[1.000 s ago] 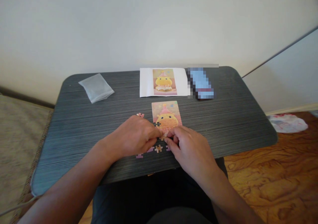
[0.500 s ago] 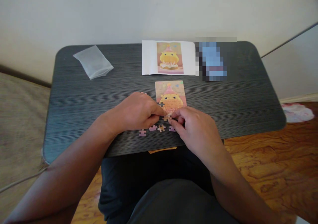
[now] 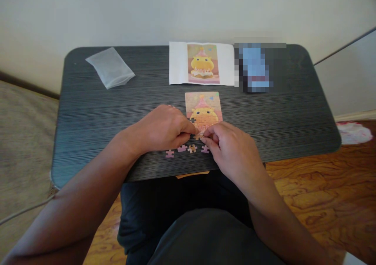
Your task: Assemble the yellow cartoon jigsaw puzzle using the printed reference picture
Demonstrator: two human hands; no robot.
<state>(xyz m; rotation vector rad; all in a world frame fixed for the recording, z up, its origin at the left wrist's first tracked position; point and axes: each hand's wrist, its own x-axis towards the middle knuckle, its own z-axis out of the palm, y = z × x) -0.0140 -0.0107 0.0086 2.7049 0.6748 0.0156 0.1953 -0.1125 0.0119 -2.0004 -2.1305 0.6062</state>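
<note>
A partly assembled jigsaw puzzle (image 3: 204, 112) of a yellow animal in a pink party hat lies on the table, with a dark gap at its left edge. My left hand (image 3: 166, 128) is closed, its index fingertip pressed on the puzzle's lower left part. At the lower edge, my right hand (image 3: 232, 143) pinches a tan puzzle piece (image 3: 197, 137) between thumb and index finger. Several loose pieces lie nearer to me: a pink piece (image 3: 169, 154), another pink piece (image 3: 181, 148), a tan loose piece (image 3: 192, 148) and a purplish piece (image 3: 205, 149). My fingers hide part of the puzzle's bottom.
A white sheet (image 3: 178, 63) with the printed picture lies behind the puzzle. To its right is a pixelated blue object (image 3: 255, 67). A clear plastic bag (image 3: 111, 68) rests at the back left of the dark table (image 3: 279, 112). A wall stands behind.
The view has shifted slightly, so the table sits a little higher in the picture. Both hands keep nearly the same place at the puzzle's lower edge.
</note>
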